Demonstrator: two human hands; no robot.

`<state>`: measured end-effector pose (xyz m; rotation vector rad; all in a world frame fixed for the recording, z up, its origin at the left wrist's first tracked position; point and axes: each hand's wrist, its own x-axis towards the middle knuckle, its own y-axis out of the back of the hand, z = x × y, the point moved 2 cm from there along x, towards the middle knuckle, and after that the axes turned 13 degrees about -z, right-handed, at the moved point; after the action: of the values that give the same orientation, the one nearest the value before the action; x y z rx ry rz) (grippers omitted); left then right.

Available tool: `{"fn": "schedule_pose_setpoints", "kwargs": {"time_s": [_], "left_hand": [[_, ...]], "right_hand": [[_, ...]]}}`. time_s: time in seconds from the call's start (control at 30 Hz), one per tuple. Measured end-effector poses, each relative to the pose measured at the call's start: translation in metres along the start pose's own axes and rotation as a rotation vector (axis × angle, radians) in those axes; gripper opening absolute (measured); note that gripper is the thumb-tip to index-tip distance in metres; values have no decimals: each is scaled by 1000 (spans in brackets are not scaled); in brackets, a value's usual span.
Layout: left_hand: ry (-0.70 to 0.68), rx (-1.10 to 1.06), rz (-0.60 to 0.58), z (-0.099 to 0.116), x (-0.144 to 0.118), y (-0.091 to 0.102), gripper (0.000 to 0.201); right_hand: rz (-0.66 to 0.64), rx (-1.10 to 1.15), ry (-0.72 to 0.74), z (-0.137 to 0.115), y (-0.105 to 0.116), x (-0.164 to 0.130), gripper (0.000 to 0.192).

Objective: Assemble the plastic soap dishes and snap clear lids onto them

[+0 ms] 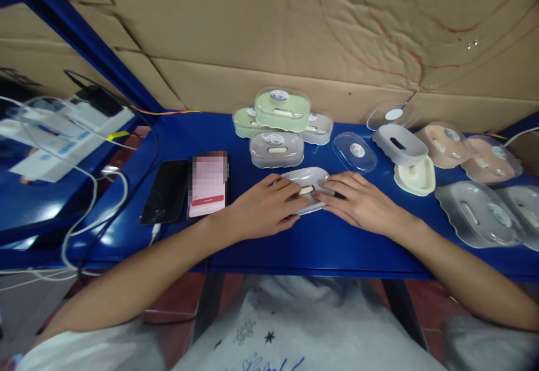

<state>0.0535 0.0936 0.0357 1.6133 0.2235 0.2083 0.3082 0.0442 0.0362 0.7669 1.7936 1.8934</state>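
Note:
A pale grey soap dish [322,175] without a lid lies on the blue table in front of me. In its middle is a slot with a small cream piece [306,189]. My left hand [266,207] grips the dish's left side, its fingertips bent at the cream piece. At the right end, my right hand [357,200] holds the rim, with its fingers reaching towards the slot. My fingers cover parts of both ends. Just behind the right hand lies a clear lid [353,151] with a round label.
Lidded green soap dishes [282,110] and a lidded grey one [277,149] stand behind. To the right are a cream dish [416,177], pinkish dishes [444,143] and grey lidded dishes [475,214]. Two phones [164,191] and a cabled power strip [63,152] are left.

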Motion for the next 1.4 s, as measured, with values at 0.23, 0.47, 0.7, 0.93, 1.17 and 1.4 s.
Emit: {"fn": "schedule_pose_setpoints", "kwargs": {"time_s": [0.23,0.47,0.7,0.93,1.17,1.4], "left_hand": [[18,-61,13,-6,-3,3,26],[69,-227,146,-24,-3,-9,26],[149,-452,282,-26,-1,-14,59],[129,-577,323,-30,2,-22,95],[167,-544,200,-32,1,-28,80],[177,-474,197,-32,0,-28,77]], "right_hand": [[65,-16,-557,47,-6,-16,59],[51,244,-844,95,-10,-36,70],[71,579,-284,56,19,-23,58],[-35,456,-100,26,-6,-7,67],[-51,343,-74,25,-10,-7,75],[-15,396,-61,31,-16,-6,76]]}}
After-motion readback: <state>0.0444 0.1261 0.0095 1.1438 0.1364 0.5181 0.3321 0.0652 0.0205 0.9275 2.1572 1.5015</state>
